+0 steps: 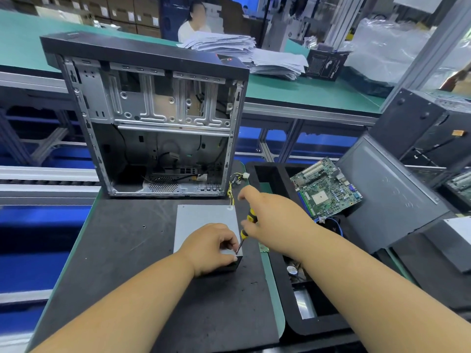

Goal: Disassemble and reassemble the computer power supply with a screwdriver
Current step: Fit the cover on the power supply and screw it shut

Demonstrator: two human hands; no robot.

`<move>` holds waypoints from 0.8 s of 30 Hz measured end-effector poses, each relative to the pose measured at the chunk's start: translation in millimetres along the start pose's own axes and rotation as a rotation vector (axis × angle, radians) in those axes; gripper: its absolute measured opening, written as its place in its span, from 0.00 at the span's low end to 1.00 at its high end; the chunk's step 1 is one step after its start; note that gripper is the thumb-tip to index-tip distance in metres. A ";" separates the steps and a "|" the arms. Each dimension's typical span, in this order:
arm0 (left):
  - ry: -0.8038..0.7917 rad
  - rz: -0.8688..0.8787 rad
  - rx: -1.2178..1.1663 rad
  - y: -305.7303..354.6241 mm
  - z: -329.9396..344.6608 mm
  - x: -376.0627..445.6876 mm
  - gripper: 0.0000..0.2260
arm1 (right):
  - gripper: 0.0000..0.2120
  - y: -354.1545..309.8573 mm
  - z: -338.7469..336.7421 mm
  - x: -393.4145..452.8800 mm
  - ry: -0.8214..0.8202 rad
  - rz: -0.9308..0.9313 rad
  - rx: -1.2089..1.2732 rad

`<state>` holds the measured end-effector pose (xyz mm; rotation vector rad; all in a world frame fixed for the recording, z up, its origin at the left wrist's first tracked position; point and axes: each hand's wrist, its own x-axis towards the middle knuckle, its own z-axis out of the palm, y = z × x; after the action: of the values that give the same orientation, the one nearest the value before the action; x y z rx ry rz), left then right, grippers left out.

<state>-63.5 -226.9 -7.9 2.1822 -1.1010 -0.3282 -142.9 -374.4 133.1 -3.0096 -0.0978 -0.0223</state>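
A grey metal power supply [204,220] lies flat on the black mat, just in front of the open computer case [153,118]. My left hand [211,248] rests on its near right corner, fingers curled over the edge beside the screwdriver tip. My right hand [270,217] grips the yellow-and-black screwdriver [248,222], which slants down to the left with its tip at that near right corner. Yellow and black wires [233,184] run from the supply's far right corner toward the case.
A black foam tray [267,174] at the right holds a green motherboard [326,189], blue cables and small parts. A grey side panel [387,194] leans further right. Paper stacks [242,49] and a seated person are on the far bench.
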 end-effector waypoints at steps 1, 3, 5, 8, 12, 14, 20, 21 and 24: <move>0.001 -0.002 -0.001 0.0 0.5 0.1 0.10 | 0.17 0.0 0.5 1.0 0.011 0.023 -0.066; 0.002 -0.010 -0.005 0.0 1.1 0.1 0.10 | 0.15 -0.3 2.8 1.9 0.031 0.077 -0.192; -0.004 -0.012 -0.004 0.2 1.2 0.1 0.10 | 0.17 -1.4 6.2 0.5 0.028 0.104 -0.223; -0.005 -0.002 -0.004 0.1 0.7 0.2 0.10 | 0.12 -3.3 6.6 -2.2 0.022 0.084 -0.063; 0.005 -0.004 -0.005 0.4 0.9 -0.5 0.11 | 0.18 -3.2 2.0 -3.1 -0.018 -0.029 0.037; 0.003 -0.006 -0.012 0.7 1.0 -0.2 0.10 | 0.18 -1.6 2.7 -2.8 -0.002 -0.029 0.017; -0.009 -0.020 -0.016 0.1 1.0 0.4 0.09 | 0.15 -2.4 7.8 -4.4 0.049 0.030 -0.146; -0.009 -0.022 -0.019 0.3 1.0 0.3 0.10 | 0.15 -2.1 7.7 -4.9 0.054 0.018 -0.107; -0.004 -0.025 -0.027 0.5 1.1 -0.2 0.11 | 0.21 -1.8 5.2 -5.8 0.020 -0.046 0.007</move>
<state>-64.4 -227.4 -8.4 2.1737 -1.0659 -0.3562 -148.7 -372.3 128.1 -2.9985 -0.1641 -0.0558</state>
